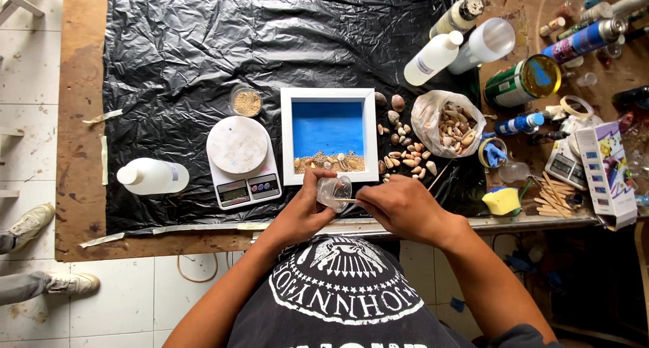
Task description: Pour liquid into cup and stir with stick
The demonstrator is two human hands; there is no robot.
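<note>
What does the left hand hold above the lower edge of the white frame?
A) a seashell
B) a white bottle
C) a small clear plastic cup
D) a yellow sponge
C: the left hand grips a small clear plastic cup, tilted beside the white frame; the right hand holds a thin stick to it.

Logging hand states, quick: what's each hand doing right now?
Left hand: closed around a small clear cup, tilted.
Right hand: closed, pinching a thin stick that reaches into the cup.

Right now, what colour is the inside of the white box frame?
Bright blue inside the frame, seen best from the head view.
</note>
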